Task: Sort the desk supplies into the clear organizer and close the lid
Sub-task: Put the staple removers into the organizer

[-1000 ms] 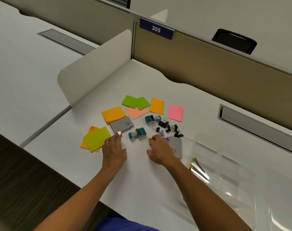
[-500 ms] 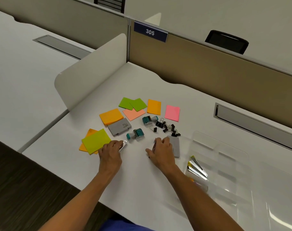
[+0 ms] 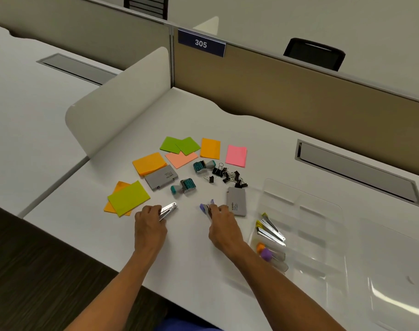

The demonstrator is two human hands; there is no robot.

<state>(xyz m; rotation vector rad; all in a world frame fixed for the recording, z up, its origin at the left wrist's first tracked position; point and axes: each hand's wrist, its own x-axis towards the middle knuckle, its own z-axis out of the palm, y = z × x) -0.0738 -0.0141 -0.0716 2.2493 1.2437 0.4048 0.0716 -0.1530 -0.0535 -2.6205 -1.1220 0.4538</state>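
Note:
My left hand [image 3: 150, 224] grips a small silver stapler [image 3: 168, 210] low over the white desk [image 3: 187, 254]. My right hand [image 3: 221, 225] grips a stapler with purple ends [image 3: 206, 207], just left of a grey box [image 3: 237, 204]. The clear organizer [image 3: 306, 225] lies open at the right; its near compartments hold several silver staplers [image 3: 270, 229] and an orange and a purple item [image 3: 263, 251]. Its clear lid [image 3: 394, 278] lies flat further right. Another grey box [image 3: 161, 180], two teal stamps [image 3: 184, 186] [image 3: 202, 166] and a heap of black binder clips [image 3: 228, 176] lie beyond my hands.
Sticky-note pads in yellow-green [image 3: 128, 198], orange [image 3: 149, 163], green [image 3: 179, 145], peach [image 3: 181, 158] and pink [image 3: 236, 155] fan across the desk's middle. A white curved divider [image 3: 117, 108] stands at the left, a tan partition [image 3: 299, 91] at the back, a cable slot [image 3: 356, 173] back right.
Both hands have drawn back toward me, each taking hold of a stapler. The purple-ended stapler now shows in my right hand.

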